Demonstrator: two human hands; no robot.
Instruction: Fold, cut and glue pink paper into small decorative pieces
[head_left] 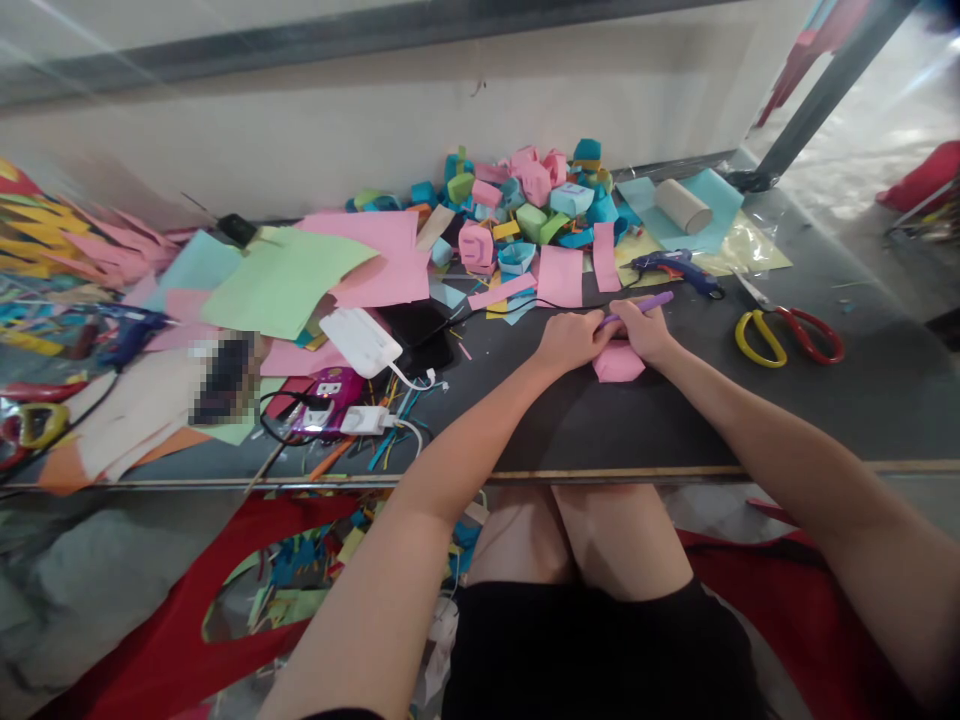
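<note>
A small folded pink paper piece (619, 364) lies on the dark table in front of me, under my two hands. My right hand (646, 332) is closed around a purple pen (654, 301), its upper end pointing up and to the right. Closed against the far side of the pink paper, my left hand (571, 340) pinches it close to the pen. The fingertips of both hands nearly meet, and the pen's lower end is hidden among them. Flat pink paper squares (560, 276) lie just beyond my hands.
Scissors (787, 335) and a blue glue gun (682, 270) lie to the right, near a cardboard tube (682, 206). Folded paper pieces (532, 185) are heaped at the back. Leftward are green paper (289, 275), a white power bank (361, 340) and a purple power strip (330, 395) with cables.
</note>
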